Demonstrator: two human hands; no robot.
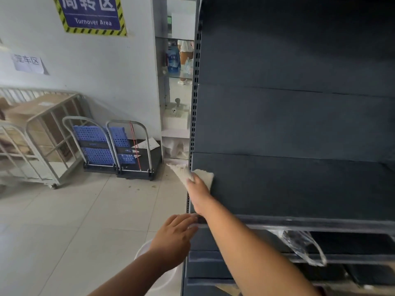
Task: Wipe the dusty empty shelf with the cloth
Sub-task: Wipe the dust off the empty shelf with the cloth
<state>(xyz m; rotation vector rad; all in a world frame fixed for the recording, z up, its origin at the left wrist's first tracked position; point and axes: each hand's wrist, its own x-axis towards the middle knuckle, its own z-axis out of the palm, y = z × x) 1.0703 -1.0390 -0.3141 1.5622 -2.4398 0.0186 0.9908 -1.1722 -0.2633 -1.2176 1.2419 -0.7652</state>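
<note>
The dark grey empty shelf [299, 184] fills the right half of the head view. A beige cloth [205, 175] lies pressed on its back left corner, one tip hanging past the left upright. My right hand [197, 186] reaches far in and holds the cloth flat against the shelf board. My left hand [174, 238] rests on the shelf's front left corner, fingers curled on the edge strip.
A perforated upright [194, 107] borders the shelf on the left. A clear plastic bag [303, 246] hangs on the shelf below. Two folded blue trolleys [115, 146] and a metal cage cart [40, 133] stand on the tiled floor. A white basin [162, 280] sits beneath my left arm.
</note>
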